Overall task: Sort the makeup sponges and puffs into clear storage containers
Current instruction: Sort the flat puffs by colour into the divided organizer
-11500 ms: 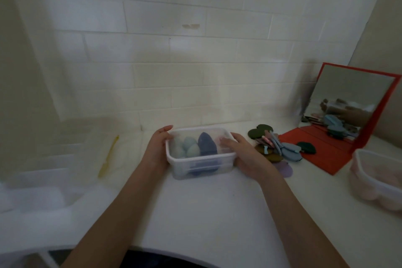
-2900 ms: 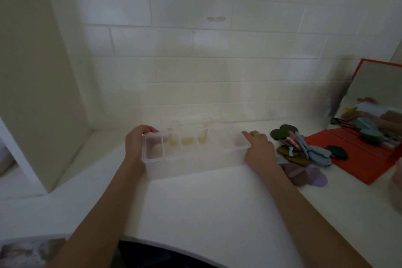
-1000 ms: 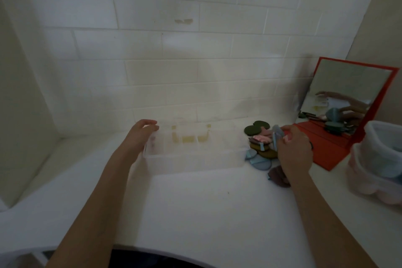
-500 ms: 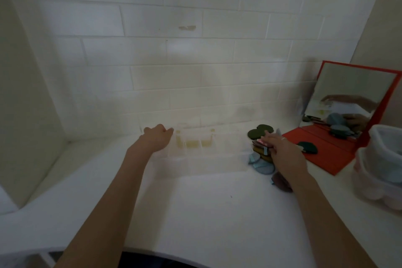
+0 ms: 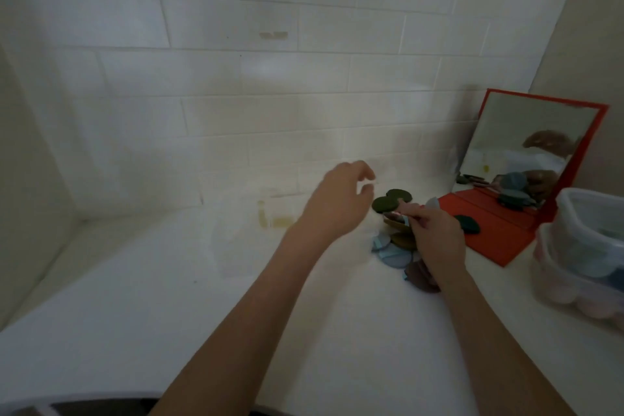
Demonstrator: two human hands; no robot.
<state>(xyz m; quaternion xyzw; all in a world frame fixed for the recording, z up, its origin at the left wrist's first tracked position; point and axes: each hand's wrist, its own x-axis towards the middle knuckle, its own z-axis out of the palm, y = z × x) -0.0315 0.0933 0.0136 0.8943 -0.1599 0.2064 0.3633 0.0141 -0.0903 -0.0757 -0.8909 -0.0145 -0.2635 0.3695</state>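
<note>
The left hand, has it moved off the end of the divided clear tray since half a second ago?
Yes. The left hand has swung right across the divided clear tray, toward the pile of puffs beside the red mirror.

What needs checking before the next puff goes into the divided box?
1. Right hand on the pile of puffs: ok, fingers are down among them.
2. One puff pinched: cannot tell, fingertips are blurred.
3. Left hand free: ok, it hovers open over the right part of the divided box, holding nothing.
4. Box ready to receive: ok, lid off; the near compartments look empty, though the clear plastic is faint.
5. Path from pile to box: ok, the box sits just left of the pile on the counter.
6. Stacked tubs out of the way: ok, far right, apart from both hands.
</note>
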